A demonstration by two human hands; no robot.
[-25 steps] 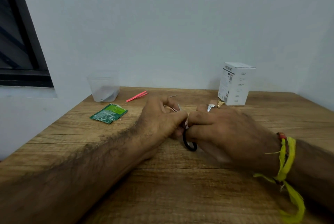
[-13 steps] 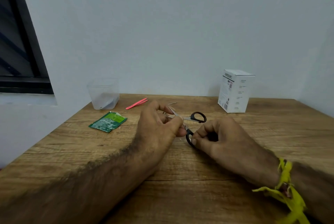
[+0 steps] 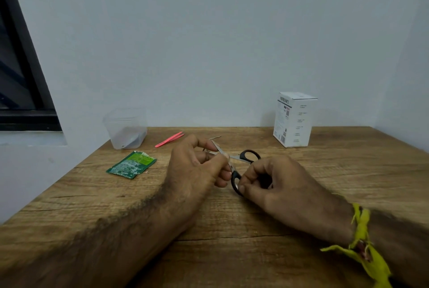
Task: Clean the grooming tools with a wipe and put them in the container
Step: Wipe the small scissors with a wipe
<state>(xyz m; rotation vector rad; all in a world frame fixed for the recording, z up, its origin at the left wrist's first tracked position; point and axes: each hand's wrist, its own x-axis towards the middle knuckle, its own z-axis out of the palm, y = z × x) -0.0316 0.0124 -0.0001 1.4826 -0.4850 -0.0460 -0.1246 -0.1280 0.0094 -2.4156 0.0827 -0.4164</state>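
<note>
Small black-handled scissors sit spread apart at the middle of the wooden table. My left hand pinches one blade near the pivot; whether a wipe lies under the fingers is hidden. My right hand grips the nearer black handle loop. Pink tweezers lie on the table behind my left hand. A clear plastic container stands at the back left by the wall, with something dark at its bottom. A torn green wipe sachet lies in front of it.
A white cardboard box stands at the back right near the wall. A dark window frame fills the left edge. A yellow thread band is tied round my right wrist. A thin metal pin-like item lies behind my left fingers.
The scissors were shut and hidden between both hands; they now stand spread apart, with my right hand drawn back to the near handle loop and my left hand on a blade.
</note>
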